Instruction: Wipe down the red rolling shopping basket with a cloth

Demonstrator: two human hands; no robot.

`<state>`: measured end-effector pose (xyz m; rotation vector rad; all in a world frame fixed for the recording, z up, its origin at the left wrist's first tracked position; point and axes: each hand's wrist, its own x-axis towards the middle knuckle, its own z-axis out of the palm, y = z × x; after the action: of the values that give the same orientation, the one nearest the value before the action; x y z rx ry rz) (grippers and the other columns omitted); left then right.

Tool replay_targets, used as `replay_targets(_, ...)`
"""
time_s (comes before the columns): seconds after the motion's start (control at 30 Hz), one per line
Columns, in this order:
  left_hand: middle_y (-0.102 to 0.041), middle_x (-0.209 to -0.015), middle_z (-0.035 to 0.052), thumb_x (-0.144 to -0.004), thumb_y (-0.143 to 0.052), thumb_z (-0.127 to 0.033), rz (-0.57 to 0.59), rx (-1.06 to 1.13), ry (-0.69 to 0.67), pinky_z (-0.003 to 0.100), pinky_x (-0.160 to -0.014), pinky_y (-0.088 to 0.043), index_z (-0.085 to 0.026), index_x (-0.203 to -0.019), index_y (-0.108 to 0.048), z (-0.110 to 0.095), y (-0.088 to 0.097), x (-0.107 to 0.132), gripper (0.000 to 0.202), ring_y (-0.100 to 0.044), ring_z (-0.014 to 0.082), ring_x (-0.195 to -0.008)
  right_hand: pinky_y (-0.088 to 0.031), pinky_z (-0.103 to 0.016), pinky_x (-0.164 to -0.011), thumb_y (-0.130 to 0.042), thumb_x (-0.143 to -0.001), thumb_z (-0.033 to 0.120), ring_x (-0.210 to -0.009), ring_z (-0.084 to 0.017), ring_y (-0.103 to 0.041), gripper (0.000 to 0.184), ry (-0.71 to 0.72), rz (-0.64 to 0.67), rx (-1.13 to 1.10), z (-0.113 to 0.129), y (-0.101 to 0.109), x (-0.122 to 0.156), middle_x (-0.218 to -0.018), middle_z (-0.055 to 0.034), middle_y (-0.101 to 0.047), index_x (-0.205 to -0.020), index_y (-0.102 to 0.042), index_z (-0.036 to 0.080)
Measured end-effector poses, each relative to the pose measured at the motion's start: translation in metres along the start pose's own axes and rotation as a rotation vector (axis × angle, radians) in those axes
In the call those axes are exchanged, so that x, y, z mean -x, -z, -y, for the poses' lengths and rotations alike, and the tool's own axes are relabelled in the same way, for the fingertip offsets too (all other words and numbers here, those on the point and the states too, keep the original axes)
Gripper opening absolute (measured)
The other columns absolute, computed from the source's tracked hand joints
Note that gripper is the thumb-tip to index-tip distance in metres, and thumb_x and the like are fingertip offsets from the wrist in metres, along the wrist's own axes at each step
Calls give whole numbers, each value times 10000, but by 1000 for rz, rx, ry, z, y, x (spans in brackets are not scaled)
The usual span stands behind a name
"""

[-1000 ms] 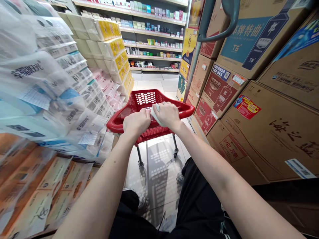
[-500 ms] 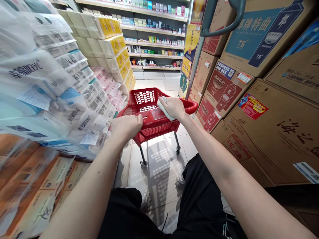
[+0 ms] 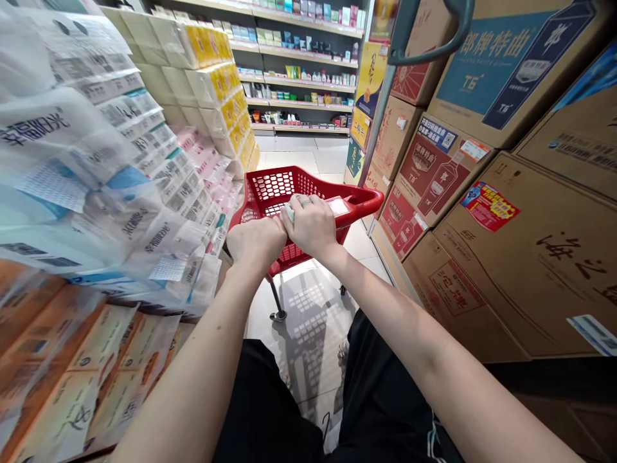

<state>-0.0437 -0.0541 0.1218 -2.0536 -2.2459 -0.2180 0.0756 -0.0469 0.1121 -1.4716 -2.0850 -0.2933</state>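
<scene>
A red plastic shopping cart stands in front of me on the tiled floor. My left hand is wrapped round the left part of its handle. My right hand presses a light-coloured cloth on the handle, right beside my left hand. Only a small edge of the cloth shows past the fingers. The right part of the handle, with a pale label, is uncovered.
Plastic-wrapped tissue packs are stacked high on the left. Cardboard cartons make a wall on the right, with a grey-blue handle on a metal post in front. Shelves of small products stand at the far end.
My right hand has slid the cloth left along the handle until it meets my left hand. The cart has turned a little, and my left hand keeps its hold.
</scene>
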Motion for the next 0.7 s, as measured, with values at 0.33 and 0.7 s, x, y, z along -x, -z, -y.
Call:
replay_targets(0.33, -721, -948, 202, -916, -166, -407, -10, -50, -118, 415, -740, -480, -120, -913, -748, -6, 3, 1, 649, -672, 347, -935, -217, -502, -1187, -334, -977, 499, -1350, -258, -390, 512, 155, -122, 47, -65, -28, 22, -1388, -86, -524, -1355, -538, 221)
replay_targets(0.7, -717, -964, 203, -924, -155, -390, -18, -43, -122, 415, -740, -466, -109, -958, -743, -17, 2, 8, 652, -661, 351, -949, -347, -438, -1097, -225, -1019, 344, -1245, -246, -505, 508, -195, -201, 80, -132, -14, 22, -1284, -166, -602, -1306, -567, 101)
